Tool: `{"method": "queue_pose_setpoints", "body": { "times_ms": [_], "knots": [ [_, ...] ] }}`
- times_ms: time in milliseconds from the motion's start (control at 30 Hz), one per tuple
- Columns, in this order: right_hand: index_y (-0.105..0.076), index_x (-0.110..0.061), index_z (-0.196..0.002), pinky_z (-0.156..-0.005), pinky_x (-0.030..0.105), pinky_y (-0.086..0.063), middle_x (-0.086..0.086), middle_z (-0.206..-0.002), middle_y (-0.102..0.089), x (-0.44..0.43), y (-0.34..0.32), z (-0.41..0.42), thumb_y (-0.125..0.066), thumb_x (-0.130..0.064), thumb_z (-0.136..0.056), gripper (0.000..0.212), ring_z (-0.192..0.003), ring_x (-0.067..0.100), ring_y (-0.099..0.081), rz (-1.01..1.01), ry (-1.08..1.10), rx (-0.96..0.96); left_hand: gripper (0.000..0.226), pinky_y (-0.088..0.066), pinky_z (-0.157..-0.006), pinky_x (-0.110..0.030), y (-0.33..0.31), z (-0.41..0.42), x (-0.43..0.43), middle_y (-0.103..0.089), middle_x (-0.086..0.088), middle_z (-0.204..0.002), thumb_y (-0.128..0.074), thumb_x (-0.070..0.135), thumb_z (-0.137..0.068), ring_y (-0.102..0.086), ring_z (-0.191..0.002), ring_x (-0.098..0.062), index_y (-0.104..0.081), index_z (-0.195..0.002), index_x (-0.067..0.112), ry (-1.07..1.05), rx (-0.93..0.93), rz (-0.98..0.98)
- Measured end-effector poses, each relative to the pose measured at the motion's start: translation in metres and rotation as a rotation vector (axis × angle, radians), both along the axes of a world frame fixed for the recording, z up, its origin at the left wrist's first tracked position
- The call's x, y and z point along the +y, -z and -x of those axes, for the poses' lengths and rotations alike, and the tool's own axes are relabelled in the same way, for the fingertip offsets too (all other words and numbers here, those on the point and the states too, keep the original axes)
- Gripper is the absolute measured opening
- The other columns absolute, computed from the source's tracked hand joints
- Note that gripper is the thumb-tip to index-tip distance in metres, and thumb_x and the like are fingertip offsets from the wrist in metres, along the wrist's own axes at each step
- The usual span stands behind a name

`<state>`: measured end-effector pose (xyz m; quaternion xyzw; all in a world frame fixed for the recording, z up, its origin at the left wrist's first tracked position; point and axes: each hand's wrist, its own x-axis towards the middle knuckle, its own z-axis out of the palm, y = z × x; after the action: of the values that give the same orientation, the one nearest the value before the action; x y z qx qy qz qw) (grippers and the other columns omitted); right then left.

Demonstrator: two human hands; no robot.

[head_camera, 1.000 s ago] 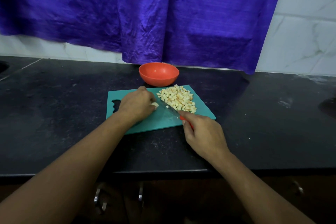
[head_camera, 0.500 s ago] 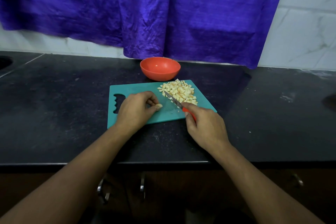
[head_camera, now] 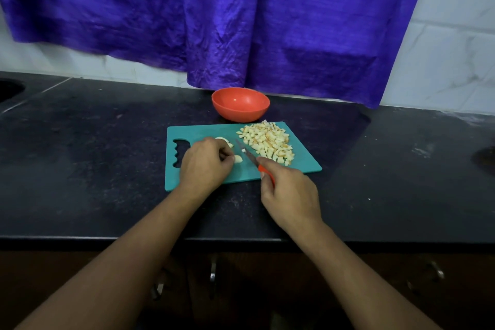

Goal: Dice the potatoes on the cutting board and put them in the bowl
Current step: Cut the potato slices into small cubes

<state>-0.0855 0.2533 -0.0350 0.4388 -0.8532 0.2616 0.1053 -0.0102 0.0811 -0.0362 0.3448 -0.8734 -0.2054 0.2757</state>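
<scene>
At the centre of the frame, a teal cutting board (head_camera: 203,132) lay flat on a black counter (head_camera: 93,142), its handle cut-out toward the left. An orange bowl (head_camera: 241,114) stood upright just beyond the board's far edge, in front of a purple curtain (head_camera: 214,21) that hung over a white tiled wall (head_camera: 455,48).

A heap of diced potato (head_camera: 267,142) occupied the upper right part of the board and reached close to its right edge. None of the dice were seen in the bowl.

The left hand (head_camera: 205,165) rested on the board's left half, knuckles up and fingers curled inward. Thumb and fingertips pinched a small potato piece (head_camera: 238,159) against the board. A second pale slice (head_camera: 223,140) lay just above the knuckles, partly hidden by them.

The right hand (head_camera: 290,191) sat at the board's lower edge, fingers wrapped round the orange handle of a knife (head_camera: 247,154), forefinger extended along its top. The blade pointed up and left across the board, between the pinched piece and the heap. Its tip lay just beside the heap. A tiny white fragment sat on the blade. Whether the edge touched the board could not be determined.

Along the bottom of the frame, metal cabinet handles (head_camera: 213,272) showed below the counter edge, between the two forearms.
</scene>
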Motion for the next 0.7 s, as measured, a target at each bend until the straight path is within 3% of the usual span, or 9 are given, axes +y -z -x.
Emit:
{"method": "queue_pose_setpoints", "body": {
  "times_ms": [233,433,533,700],
  "knots": [
    [-0.051,-0.04,-0.144,-0.064,0.031,-0.054,-0.012,-0.088,-0.063,-0.012,-0.003,-0.005,-0.047,-0.034,-0.105,0.04,-0.073,0.007,-0.058,-0.035,0.003,0.021,0.006,-0.048,-0.075,-0.026,0.001,-0.004,0.001,-0.072,0.014,-0.087,-0.075,0.03,-0.089,-0.062,-0.08,-0.004,-0.078,-0.093,0.028,0.036,0.0,0.025],
    [-0.049,-0.036,-0.148,-0.068,0.035,-0.054,-0.008,-0.087,-0.062,-0.021,-0.002,-0.008,-0.044,-0.033,-0.105,0.043,-0.078,0.012,-0.059,-0.135,-0.032,0.111,0.009,-0.057,-0.082,-0.034,0.0,-0.006,0.002,-0.074,0.013,-0.09,-0.073,0.026,-0.09,-0.066,-0.084,-0.007,-0.079,-0.097,0.028,0.047,0.014,0.005],
    [-0.045,-0.035,-0.151,-0.072,0.038,-0.055,-0.006,-0.087,-0.062,-0.016,-0.004,-0.005,-0.044,-0.032,-0.105,0.046,-0.081,0.014,-0.06,-0.199,-0.064,0.144,0.009,-0.055,-0.08,-0.029,0.0,-0.006,0.002,-0.073,0.015,-0.089,-0.074,0.025,-0.09,-0.063,-0.08,-0.004,-0.079,-0.097,0.028,0.041,0.026,-0.001],
    [-0.053,-0.04,-0.145,-0.074,0.032,-0.054,-0.01,-0.099,-0.069,0.008,-0.005,0.002,-0.049,-0.037,-0.105,0.041,-0.081,0.007,-0.06,-0.113,-0.048,0.013,0.011,-0.056,-0.084,-0.03,0.0,-0.005,0.002,-0.072,0.015,-0.089,-0.075,0.024,-0.09,-0.063,-0.081,-0.003,-0.079,-0.1,0.028,0.024,0.036,-0.026]
  ]
}}
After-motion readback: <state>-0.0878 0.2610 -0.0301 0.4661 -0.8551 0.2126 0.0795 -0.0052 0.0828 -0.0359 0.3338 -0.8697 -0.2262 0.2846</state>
